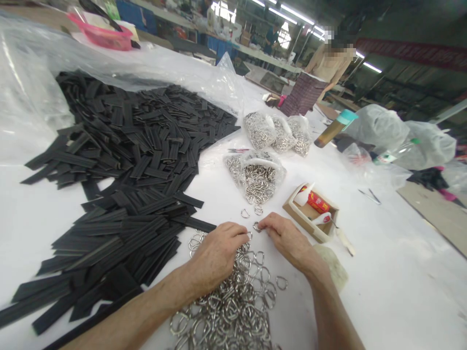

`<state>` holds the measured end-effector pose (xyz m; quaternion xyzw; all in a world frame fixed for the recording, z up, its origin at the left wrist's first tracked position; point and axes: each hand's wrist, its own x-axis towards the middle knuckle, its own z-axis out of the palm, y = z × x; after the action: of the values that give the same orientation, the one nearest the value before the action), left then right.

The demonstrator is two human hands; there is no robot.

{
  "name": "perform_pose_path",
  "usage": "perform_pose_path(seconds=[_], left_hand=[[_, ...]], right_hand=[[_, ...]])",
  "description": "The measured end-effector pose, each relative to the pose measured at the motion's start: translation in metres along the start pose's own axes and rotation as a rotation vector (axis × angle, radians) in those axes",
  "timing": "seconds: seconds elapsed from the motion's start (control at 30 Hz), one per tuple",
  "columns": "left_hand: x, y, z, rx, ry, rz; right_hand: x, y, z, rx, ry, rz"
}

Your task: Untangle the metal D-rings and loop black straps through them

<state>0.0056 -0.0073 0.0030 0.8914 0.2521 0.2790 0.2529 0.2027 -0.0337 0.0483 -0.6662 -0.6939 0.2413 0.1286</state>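
A metal ring (257, 226) is pinched between the thumb and forefinger of the right hand (288, 240), just in front of the left fingertips. The left hand (222, 248) is curled palm down, thumb and forefinger drawn close by another ring; whether they grip it cannot be told. A single black strip (199, 223) runs up to the back of that hand, its end hidden there. The two hands stand apart with a narrow gap between them.

Below them, a loose heap of rings (233, 306) spreads over the white bench (394, 277). Two stray rings lie just beyond the fingers, near the mouth of an open clear bag (235, 167) full of rings. Three more filled bags (260, 130) stand behind it. Right of these, a small open carton (304, 221) holds a red packet (318, 201) and white-coloured items.

Black strips (146, 131) crowd the left side in a large mound, with a flatter spread nearer the left forearm. Bare bench lies to the right of the right forearm, reaching to a brown board (430, 214) along the right side.
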Motion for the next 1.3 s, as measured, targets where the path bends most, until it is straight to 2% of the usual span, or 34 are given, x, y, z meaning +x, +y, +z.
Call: perform_pose_path(seconds=[0.13, 0.23, 0.3, 0.43, 0.5, 0.77, 0.93, 1.1, 1.3], left_hand=[[0.002, 0.003, -0.002, -0.023, 0.016, -0.028], [0.003, 0.005, -0.004, -0.041, 0.015, -0.047], [0.002, 0.005, -0.005, -0.035, -0.008, -0.038], [0.001, 0.003, -0.004, -0.004, -0.008, -0.004], [0.001, 0.003, -0.003, 0.0, 0.002, 0.004], [0.002, 0.002, -0.004, 0.001, 0.003, 0.005], [0.0, 0.003, -0.002, 0.019, 0.056, -0.038], [0.0, 0.004, -0.001, -0.042, 0.062, -0.049], [0.001, 0.003, -0.002, -0.079, -0.003, -0.041]], right_hand=[[-0.008, -0.018, -0.004, 0.007, -0.133, -0.034], [-0.008, -0.016, -0.005, 0.122, -0.21, -0.061], [-0.003, -0.01, -0.003, 0.162, -0.113, -0.061], [0.009, 0.002, 0.007, -0.005, 0.275, -0.024], [0.014, 0.003, 0.014, -0.101, 0.31, -0.016], [0.016, 0.004, 0.019, -0.197, 0.219, 0.003], [0.002, -0.014, 0.01, -0.192, 0.078, -0.021], [-0.011, -0.037, 0.002, -0.043, -0.109, -0.041], [-0.013, -0.027, -0.004, 0.144, -0.146, -0.1]])
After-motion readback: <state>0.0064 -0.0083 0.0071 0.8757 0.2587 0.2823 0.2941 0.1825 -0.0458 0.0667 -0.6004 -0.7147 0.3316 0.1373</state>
